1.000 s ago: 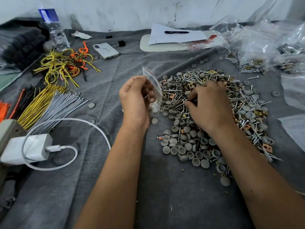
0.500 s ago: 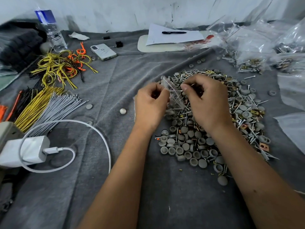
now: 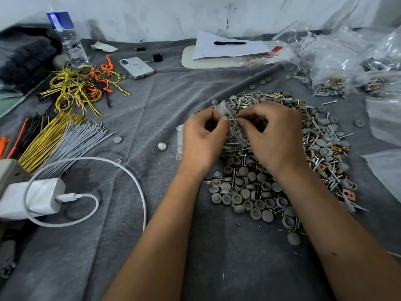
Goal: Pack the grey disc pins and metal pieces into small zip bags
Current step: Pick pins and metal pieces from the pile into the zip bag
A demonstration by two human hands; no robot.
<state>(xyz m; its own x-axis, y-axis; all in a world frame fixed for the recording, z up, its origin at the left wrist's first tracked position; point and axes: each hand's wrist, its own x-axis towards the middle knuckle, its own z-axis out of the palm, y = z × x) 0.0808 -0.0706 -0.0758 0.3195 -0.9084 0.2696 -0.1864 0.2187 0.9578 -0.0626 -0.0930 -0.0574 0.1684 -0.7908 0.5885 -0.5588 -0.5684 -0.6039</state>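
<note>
Both of your hands have met since a second ago: back then your right hand [image 3: 274, 137] was down in the pile and your left hand [image 3: 204, 140] held the bag up alone at 10 o'clock of the heap; now the two sit close together over the pile's 9 o'clock edge. Your left hand pinches the small zip bag [image 3: 233, 124] at its near side with curled fingers, and your right hand pinches it from the other side, thumb and forefinger closed on the clear plastic. Screws show through the bag where it tilts between your hands. Under your left hand lies a second clear bag [image 3: 179, 140], flat on the grey cloth [image 3: 156, 101], with pale discs inside. Beneath and at 3 o'clock of your hands spreads the pile of grey disc pins and metal pieces [image 3: 260, 192]: grey caps toward 6 o'clock, screws and brass clips toward 3 o'clock. At 1 o'clock of the pile sit filled bags [image 3: 332, 85]. At 9 o'clock lie grey cable ties [image 3: 73, 137] and yellow wires [image 3: 71, 88]; at 8 o'clock a white charger [image 3: 32, 198] with its cable; at 11 o'clock a phone [image 3: 136, 67] and a water bottle [image 3: 67, 40]; at 12 o'clock a pen [image 3: 230, 43] on paper [image 3: 227, 49].
</note>
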